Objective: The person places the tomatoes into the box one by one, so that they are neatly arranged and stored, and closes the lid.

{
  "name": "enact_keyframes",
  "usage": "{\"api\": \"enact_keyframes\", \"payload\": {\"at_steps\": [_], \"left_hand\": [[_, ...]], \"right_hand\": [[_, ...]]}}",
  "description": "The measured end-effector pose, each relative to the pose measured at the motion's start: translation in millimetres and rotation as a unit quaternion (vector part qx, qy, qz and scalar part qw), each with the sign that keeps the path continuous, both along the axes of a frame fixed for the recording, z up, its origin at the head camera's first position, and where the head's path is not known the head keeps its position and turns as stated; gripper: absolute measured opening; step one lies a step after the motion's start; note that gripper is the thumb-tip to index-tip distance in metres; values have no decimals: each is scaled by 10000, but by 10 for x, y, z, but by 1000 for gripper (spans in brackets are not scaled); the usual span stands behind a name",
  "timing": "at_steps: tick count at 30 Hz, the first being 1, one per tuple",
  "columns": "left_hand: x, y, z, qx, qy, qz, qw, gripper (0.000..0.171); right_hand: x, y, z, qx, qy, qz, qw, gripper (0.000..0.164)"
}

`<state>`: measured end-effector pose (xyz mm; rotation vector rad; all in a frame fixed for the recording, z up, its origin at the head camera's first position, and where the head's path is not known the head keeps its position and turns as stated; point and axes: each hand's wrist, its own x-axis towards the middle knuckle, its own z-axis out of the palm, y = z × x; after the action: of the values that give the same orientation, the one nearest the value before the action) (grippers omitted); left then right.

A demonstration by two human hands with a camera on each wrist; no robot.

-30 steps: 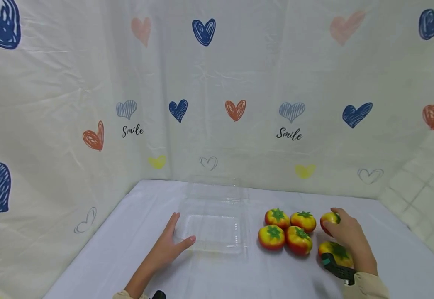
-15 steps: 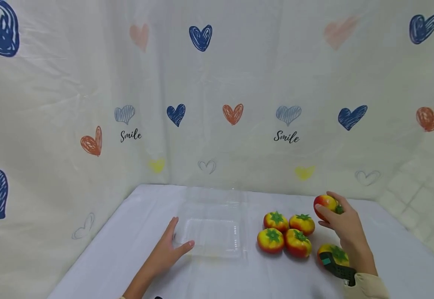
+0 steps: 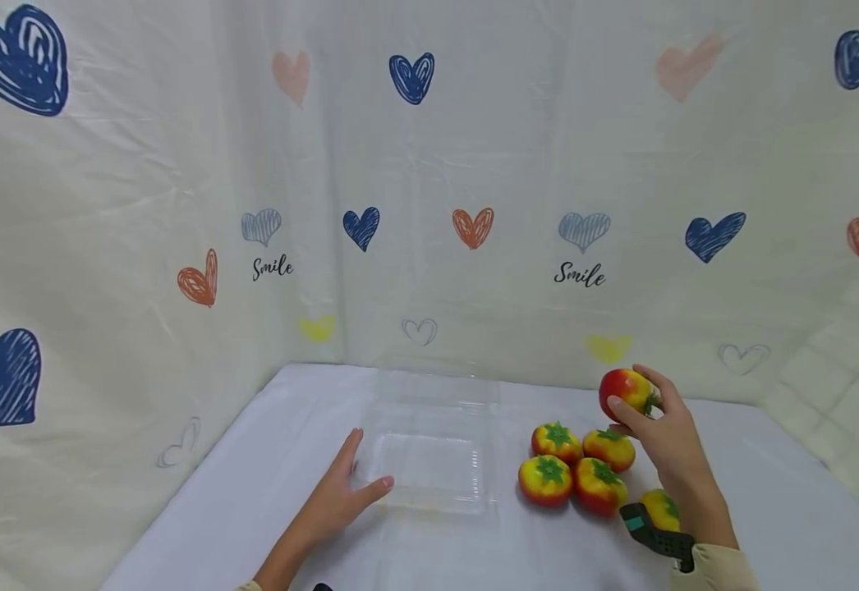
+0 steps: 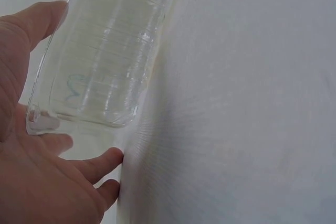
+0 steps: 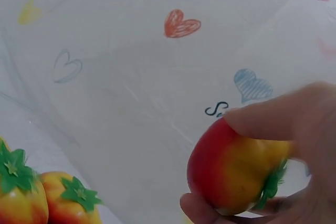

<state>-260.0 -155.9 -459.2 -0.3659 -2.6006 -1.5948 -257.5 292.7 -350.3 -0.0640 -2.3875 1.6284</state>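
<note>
My right hand [image 3: 672, 439] holds a red-and-yellow tomato [image 3: 622, 392] up above the table, thumb on one side and fingers on the other. In the right wrist view its green leafy top [image 5: 272, 186] faces the palm. Four-part grouping aside, several like tomatoes [image 3: 545, 480] sit together below and left of that hand, and another tomato [image 3: 660, 509] is partly hidden behind the right wrist strap. My left hand [image 3: 335, 499] is spread at the left side of a clear plastic box [image 3: 429, 468] with its lid raised. The thumb [image 4: 48, 20] rests at the box's rim in the left wrist view.
White cloth covers the table [image 3: 252, 460]. A pale curtain [image 3: 503, 148] printed with hearts hangs behind it and along its left side. The raised clear lid [image 3: 437, 379] stands at the back of the box, hard to make out.
My right hand has lifted the tomato from the table and carried it up and to the left. The left hand stays by the box.
</note>
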Motion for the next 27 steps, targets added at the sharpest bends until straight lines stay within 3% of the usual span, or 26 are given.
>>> {"api": "enact_keyframes", "payload": {"at_steps": [8, 19, 27], "left_hand": [[-21, -19, 35, -24, -24, 74, 10000, 104], [24, 5, 30, -82, 132, 8, 9999, 100], [-14, 28, 2, -101, 197, -7, 9998, 99]], "right_hand": [[-83, -372, 82, 368, 7, 338, 9987, 89], [-148, -876, 142, 351, 216, 732, 9965, 84], [-278, -1276, 98, 79, 387, 1279, 9910, 67]]}}
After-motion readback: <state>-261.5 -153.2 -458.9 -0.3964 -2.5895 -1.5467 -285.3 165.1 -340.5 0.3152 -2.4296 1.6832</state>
